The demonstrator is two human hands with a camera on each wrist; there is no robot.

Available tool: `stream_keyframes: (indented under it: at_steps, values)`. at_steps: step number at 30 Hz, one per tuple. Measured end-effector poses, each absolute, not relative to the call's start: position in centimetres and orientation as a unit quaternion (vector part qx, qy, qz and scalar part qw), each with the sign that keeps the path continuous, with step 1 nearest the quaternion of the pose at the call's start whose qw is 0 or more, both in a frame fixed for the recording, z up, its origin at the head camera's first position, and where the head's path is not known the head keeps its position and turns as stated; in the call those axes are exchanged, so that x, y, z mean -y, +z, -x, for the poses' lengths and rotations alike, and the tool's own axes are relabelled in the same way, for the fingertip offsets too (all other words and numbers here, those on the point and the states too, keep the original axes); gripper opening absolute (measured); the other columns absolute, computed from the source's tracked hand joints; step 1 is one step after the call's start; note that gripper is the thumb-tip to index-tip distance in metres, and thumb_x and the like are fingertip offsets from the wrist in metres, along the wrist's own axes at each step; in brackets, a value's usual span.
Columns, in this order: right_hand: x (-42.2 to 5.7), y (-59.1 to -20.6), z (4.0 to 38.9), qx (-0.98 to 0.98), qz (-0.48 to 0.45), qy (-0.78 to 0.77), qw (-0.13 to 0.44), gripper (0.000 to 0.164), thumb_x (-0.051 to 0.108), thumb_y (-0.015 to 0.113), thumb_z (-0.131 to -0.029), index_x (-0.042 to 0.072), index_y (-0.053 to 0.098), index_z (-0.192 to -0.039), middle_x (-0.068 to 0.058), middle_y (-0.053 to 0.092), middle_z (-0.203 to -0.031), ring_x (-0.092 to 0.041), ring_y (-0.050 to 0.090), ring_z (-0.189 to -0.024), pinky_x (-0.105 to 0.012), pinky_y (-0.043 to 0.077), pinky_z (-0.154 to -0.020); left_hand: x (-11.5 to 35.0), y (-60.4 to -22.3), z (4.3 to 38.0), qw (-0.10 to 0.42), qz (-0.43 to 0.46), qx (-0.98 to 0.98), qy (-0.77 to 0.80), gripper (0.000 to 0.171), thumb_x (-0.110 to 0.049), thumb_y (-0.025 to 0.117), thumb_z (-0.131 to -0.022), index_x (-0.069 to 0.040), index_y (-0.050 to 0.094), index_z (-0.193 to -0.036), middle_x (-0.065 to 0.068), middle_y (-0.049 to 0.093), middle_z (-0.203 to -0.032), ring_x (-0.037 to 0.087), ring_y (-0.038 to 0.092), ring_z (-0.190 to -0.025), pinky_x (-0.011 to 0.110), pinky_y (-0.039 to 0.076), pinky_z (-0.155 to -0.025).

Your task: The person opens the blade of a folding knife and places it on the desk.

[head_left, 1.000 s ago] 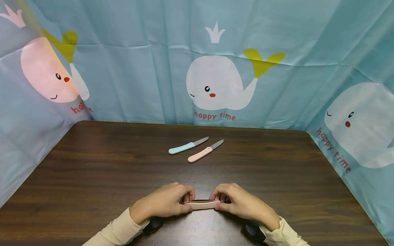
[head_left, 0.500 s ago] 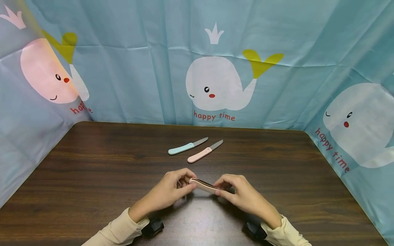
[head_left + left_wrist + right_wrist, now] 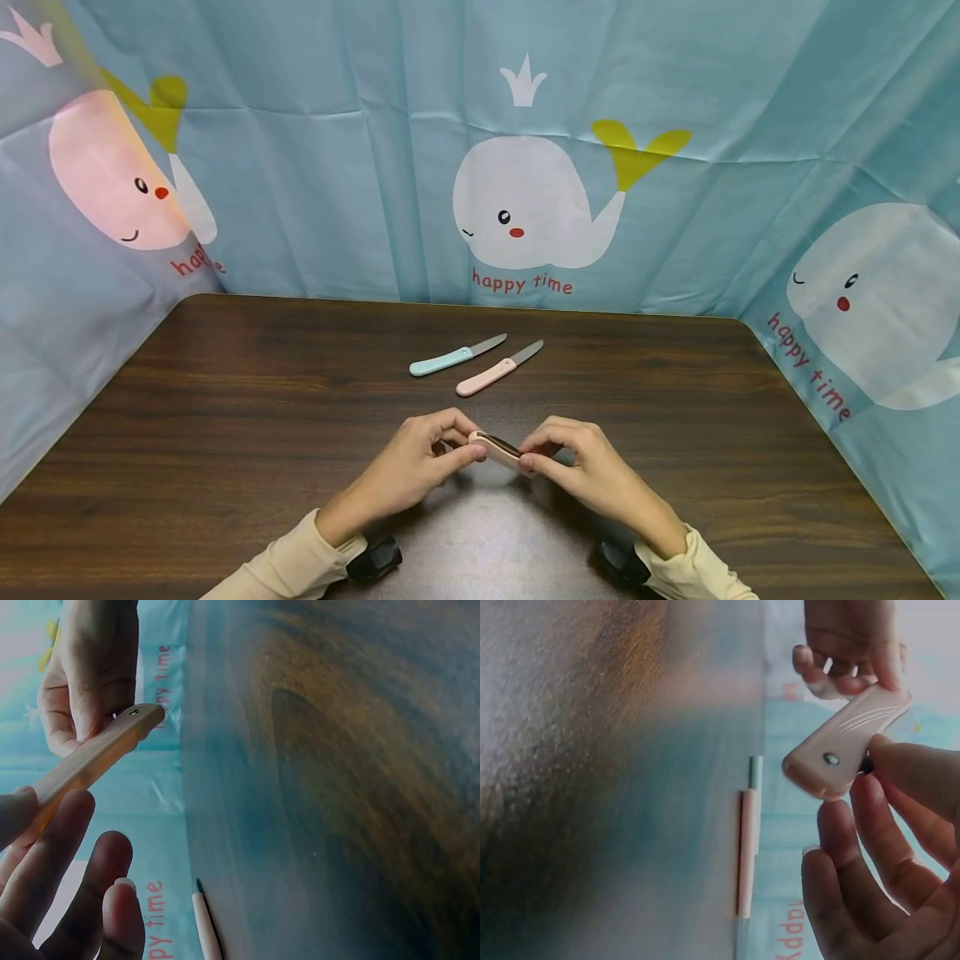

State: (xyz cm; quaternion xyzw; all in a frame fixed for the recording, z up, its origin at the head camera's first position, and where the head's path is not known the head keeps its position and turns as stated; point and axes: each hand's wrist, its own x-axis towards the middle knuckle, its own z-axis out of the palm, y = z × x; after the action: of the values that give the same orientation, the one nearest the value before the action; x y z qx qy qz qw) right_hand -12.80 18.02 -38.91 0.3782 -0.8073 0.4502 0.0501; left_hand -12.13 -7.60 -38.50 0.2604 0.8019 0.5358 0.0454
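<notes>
A folded pink folding knife (image 3: pixel 501 455) is held between both hands, tilted with its right end lower in the head view. My left hand (image 3: pixel 412 462) pinches its left end between thumb and fingers. Near the pivot end, my right hand (image 3: pixel 588 458) has thumb and index finger at the knife's upper edge. The right wrist view shows the round pivot rivet on the knife handle (image 3: pixel 844 739), and a small dark part lies at those fingertips. Farther back on the table lie two opened folding knives, one light blue (image 3: pixel 441 362) and one pink (image 3: pixel 487 378).
The dark wood-grain table (image 3: pixel 262 417) ends at a light blue curtain (image 3: pixel 315 183) printed with whales, which rises behind it and at both sides. Black wrist devices (image 3: pixel 375 558) sit at both cuffs.
Both hands have lifted the pink knife off the table and moved it forward, tilting its right end down. Over the last half second, the right thumb has shifted up to the knife's upper edge.
</notes>
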Motion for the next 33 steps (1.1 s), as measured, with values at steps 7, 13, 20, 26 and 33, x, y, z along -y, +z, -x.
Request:
stream_keyframes:
  at_steps: [7, 13, 20, 26, 33]
  values:
    - [-17.74, -38.95, 12.63, 0.802, -0.393, 0.447, 0.061, 0.009, 0.007, 0.073, -0.088, 0.012, 0.074, -0.095, 0.003, 0.07, -0.085, 0.0, 0.062, -0.075, -0.021, 0.054, -0.066, 7.21, -38.49, 11.78, 0.052, -0.274, -0.806, 0.522, 0.014, -0.027, 0.072, -0.091, -0.014, 0.068, -0.095, -0.003, 0.077, -0.085, 0.0, 0.055, -0.066, 0.019, 0.043, -0.055]
    - [-17.34, -38.8, 12.31, 0.798, -0.407, 0.44, 0.067, 0.009, 0.005, 0.073, -0.088, 0.01, 0.074, -0.096, 0.002, 0.072, -0.086, -0.001, 0.064, -0.077, -0.02, 0.054, -0.068, 7.01, -38.47, 11.45, 0.05, -0.284, -0.811, 0.509, 0.013, -0.027, 0.073, -0.09, -0.015, 0.068, -0.093, -0.003, 0.077, -0.083, 0.002, 0.052, -0.06, 0.018, 0.041, -0.053]
    - [-17.1, -38.91, 12.17, 0.798, -0.42, 0.42, 0.1, 0.015, -0.001, 0.074, -0.085, 0.011, 0.074, -0.094, 0.001, 0.073, -0.087, -0.004, 0.065, -0.075, -0.013, 0.05, -0.065, 6.92, -38.54, 11.27, 0.053, -0.287, -0.814, 0.503, 0.012, -0.027, 0.072, -0.091, -0.015, 0.067, -0.091, -0.004, 0.076, -0.082, 0.001, 0.05, -0.057, 0.017, 0.04, -0.05]
    - [-17.1, -39.18, 12.14, 0.798, -0.411, 0.417, 0.14, 0.017, -0.001, 0.075, -0.084, 0.014, 0.072, -0.093, 0.003, 0.071, -0.086, -0.004, 0.062, -0.075, -0.012, 0.048, -0.065, 7.02, -38.49, 11.28, 0.052, -0.291, -0.816, 0.497, 0.01, -0.024, 0.072, -0.091, -0.015, 0.067, -0.089, -0.001, 0.076, -0.079, 0.0, 0.047, -0.054, 0.016, 0.037, -0.048]
    - [-17.23, -38.9, 12.05, 0.809, -0.382, 0.423, 0.14, 0.016, 0.001, 0.072, -0.088, 0.016, 0.07, -0.093, 0.006, 0.07, -0.087, -0.002, 0.06, -0.074, -0.015, 0.049, -0.064, 7.18, -38.55, 11.43, 0.051, -0.296, -0.822, 0.484, 0.007, -0.019, 0.072, -0.09, -0.015, 0.066, -0.09, -0.003, 0.076, -0.078, -0.001, 0.047, -0.053, 0.017, 0.038, -0.047]
